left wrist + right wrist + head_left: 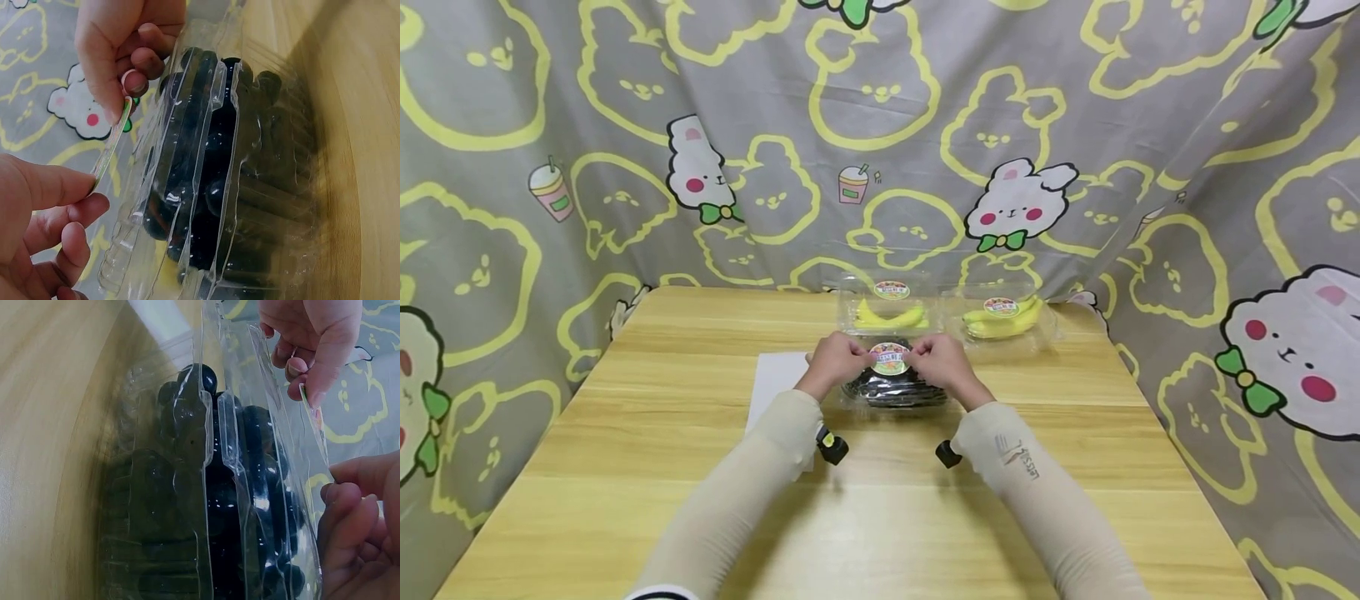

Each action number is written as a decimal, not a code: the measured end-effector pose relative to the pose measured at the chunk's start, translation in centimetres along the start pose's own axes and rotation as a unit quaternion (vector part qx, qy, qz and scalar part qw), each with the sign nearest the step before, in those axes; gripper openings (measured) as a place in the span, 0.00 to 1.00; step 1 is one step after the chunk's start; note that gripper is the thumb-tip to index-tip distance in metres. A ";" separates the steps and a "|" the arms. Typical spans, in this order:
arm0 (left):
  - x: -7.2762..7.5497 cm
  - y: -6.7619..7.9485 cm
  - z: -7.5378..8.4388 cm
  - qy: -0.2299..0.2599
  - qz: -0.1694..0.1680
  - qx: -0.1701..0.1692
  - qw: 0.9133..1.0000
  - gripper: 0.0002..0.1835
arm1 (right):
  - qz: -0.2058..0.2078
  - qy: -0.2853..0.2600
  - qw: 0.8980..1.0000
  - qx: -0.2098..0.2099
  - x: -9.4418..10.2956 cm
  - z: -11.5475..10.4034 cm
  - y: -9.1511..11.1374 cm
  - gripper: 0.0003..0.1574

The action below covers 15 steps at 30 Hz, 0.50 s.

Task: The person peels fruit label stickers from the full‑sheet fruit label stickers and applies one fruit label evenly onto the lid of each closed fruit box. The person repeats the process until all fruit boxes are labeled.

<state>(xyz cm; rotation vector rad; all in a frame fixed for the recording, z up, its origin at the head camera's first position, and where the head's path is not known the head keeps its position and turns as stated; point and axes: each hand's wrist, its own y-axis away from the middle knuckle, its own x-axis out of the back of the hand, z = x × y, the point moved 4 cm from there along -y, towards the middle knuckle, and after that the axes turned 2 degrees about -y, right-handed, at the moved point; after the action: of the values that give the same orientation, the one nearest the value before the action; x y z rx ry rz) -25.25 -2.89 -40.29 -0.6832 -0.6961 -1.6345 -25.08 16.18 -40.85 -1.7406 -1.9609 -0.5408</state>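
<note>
A round, colourful fruit sticker (890, 359) is held by its two sides just above a clear plastic box (898, 400) of dark grapes (215, 187). My left hand (841, 358) pinches the sticker's left edge between thumb and forefinger. On the opposite edge, my right hand (942, 360) pinches it the same way. Both wrist views show the sticker (112, 147) edge-on, apart from the lid. The box looks shut, with the grapes (222, 500) behind its ridged plastic. Other fingers of each hand are loosely curled.
Behind the grapes stand two clear boxes of bananas (891, 317), (1003, 321), each with a similar sticker on its lid. A white sheet (767, 383) lies left of the grape box on the wooden table (662, 400). A patterned curtain (760, 100) surrounds the table.
</note>
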 end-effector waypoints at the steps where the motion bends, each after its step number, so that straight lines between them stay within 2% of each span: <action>1: -0.1 0.0 0.0 -0.002 0.000 0.002 1.000 0.24 | 0.000 0.002 1.000 -0.002 0.1 0.0 0.0 0.14; 7: -0.5 -0.5 0.0 0.001 0.002 0.014 1.000 0.21 | 0.008 0.027 1.000 -0.012 0.2 -0.1 0.1 0.14; 15: -0.9 -0.9 0.4 -0.006 -0.004 0.019 1.000 0.27 | 0.004 0.046 0.999 -0.017 0.3 0.1 -0.1 0.21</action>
<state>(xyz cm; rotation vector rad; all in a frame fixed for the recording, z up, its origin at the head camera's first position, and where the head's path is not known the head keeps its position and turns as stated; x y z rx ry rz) -25.94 -1.93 -40.78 -0.6646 -0.7375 -1.6228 -25.17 16.47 -40.71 -1.7128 -1.8898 -0.6441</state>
